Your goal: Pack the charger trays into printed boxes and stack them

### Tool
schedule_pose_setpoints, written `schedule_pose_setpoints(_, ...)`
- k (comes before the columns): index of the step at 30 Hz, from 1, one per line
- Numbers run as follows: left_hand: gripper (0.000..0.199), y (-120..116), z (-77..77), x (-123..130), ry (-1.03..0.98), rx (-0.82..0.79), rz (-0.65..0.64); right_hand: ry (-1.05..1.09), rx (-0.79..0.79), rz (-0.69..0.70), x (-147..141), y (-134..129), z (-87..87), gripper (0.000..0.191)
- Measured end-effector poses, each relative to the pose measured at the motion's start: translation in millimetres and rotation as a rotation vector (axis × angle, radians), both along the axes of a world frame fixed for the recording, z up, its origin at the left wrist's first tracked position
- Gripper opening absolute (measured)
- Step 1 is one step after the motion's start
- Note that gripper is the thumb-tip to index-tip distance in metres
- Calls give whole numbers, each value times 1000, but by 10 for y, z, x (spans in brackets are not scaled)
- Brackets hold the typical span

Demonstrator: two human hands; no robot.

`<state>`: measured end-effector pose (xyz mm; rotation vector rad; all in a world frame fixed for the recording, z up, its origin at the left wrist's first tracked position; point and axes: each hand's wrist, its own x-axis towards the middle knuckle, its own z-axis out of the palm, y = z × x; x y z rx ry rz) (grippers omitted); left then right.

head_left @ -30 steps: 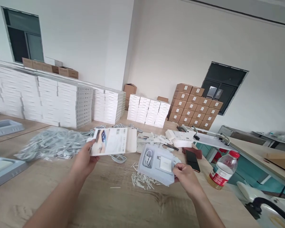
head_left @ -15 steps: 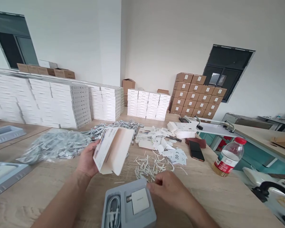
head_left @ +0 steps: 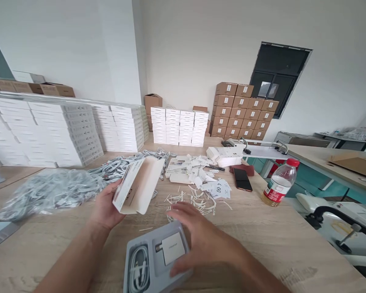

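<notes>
My left hand (head_left: pixel 108 205) grips an open white cardboard box (head_left: pixel 138 185), tilted, its open end turned toward me and its inside bare. Below it on the table lies a grey plastic tray (head_left: pixel 152 240). A white charger (head_left: pixel 173 248) sits in the tray's right compartment, and a coiled white cable (head_left: pixel 138 268) fills the left one. Over the tray's right side is my right hand (head_left: pixel 198 240), thumb and fingers spread apart around that edge; whether it touches the tray I cannot tell.
Paper strips (head_left: pixel 201 201) and folded leaflets (head_left: pixel 218 188) lie beyond the tray. Bagged cables (head_left: pixel 57 189) are on the left. A phone (head_left: pixel 242 179) and a bottle (head_left: pixel 280 183) stand right. White box stacks (head_left: pixel 76 134) and brown cartons (head_left: pixel 232 112) line the back.
My right hand has gone from closed fingers at the tray's far corner to spread fingers over its right side. My left hand still holds the white box. The view has shifted rightward.
</notes>
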<state>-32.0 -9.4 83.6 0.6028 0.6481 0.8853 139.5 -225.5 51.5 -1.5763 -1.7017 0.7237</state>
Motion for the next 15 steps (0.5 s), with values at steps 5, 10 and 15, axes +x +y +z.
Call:
schedule_pose_setpoints(5, 25, 43, -50, 27, 25, 91, -21, -280, 7, 163, -157, 68, -154, 110)
schedule_pose_setpoints(10, 18, 239, -153, 16, 4, 193, 223, -146, 39, 132, -52, 28, -79, 100)
schedule_pose_setpoints(15, 16, 327, -187, -36, 65, 188, 322, 142, 161, -153, 260, 2, 47, 93)
